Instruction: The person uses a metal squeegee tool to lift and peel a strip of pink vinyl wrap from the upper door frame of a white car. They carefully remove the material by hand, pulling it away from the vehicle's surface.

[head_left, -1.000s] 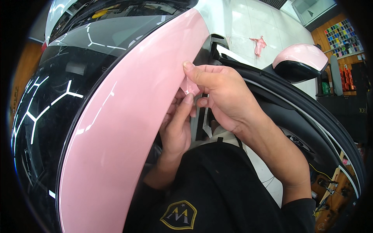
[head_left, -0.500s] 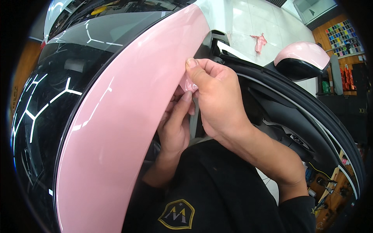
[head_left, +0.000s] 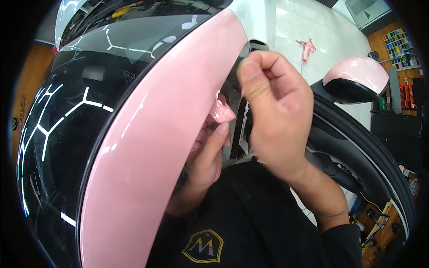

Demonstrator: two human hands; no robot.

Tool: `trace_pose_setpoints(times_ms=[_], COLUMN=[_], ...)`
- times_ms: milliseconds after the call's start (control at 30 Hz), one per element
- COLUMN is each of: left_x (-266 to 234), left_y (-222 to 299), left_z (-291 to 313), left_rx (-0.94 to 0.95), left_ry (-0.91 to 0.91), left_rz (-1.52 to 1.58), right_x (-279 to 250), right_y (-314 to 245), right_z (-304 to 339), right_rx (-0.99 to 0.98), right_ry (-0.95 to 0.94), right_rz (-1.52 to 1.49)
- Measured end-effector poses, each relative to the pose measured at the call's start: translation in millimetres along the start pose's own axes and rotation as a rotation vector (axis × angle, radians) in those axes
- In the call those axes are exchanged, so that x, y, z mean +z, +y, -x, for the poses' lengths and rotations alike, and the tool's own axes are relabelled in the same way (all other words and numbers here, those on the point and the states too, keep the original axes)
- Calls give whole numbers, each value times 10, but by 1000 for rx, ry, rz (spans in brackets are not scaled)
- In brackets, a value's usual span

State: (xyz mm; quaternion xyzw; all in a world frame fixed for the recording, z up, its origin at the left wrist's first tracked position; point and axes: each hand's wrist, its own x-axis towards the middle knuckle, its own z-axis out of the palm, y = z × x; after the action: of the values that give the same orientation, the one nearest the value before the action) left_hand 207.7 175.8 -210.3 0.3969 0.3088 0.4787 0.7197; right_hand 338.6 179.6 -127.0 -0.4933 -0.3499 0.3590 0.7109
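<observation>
One broad sheet of dark car glass (head_left: 62, 156) fills the left of my view from here, with bright light strips reflected in it. Right of it, a long pink body panel (head_left: 138, 147) curves from the near edge to the far middle. I see an open car door (head_left: 333, 145) on the right, pale floor tiles (head_left: 333, 27) beyond, and a pink-capped side mirror (head_left: 357, 73) at the far right.

The right hand (head_left: 281, 96) is raised just right of the panel, thumb pressed against curled fingers; I cannot tell whether anything thin sits between them. The left hand (head_left: 206, 158) is nearer, partly hidden under the panel's right edge. A crumpled pink sheet (head_left: 308, 50) lies far off on the tiles.

Smallest, a wrinkled, glossy pink film flap (head_left: 222, 111) juts right from the panel's right edge. The left thumb tip is at its near edge, but with those fingers obscured I cannot tell whether they pinch it. The right hand is clear of it.
</observation>
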Motion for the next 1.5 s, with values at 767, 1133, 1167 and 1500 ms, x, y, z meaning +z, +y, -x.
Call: trace_pose_setpoints(times_ms=[767,1133,1167,1500], left_x=[-97,-114,-118,-61], left_y=[-1,99,101,241], left_z=[-20,21,14,-1], left_rx=[50,-62,-63,-119], left_ry=[-133,-129,-138,-130], left_rz=[-113,-113,-100,-65], right_x=[-166,-87,-68,-81], right_y=[14,-101,-95,-218], right_z=[-111,-81,-64,-131], right_rx=[885,889,879,933], right_ry=[-95,-162,-130,-49], right_rz=[-177,-248,-255,-237])
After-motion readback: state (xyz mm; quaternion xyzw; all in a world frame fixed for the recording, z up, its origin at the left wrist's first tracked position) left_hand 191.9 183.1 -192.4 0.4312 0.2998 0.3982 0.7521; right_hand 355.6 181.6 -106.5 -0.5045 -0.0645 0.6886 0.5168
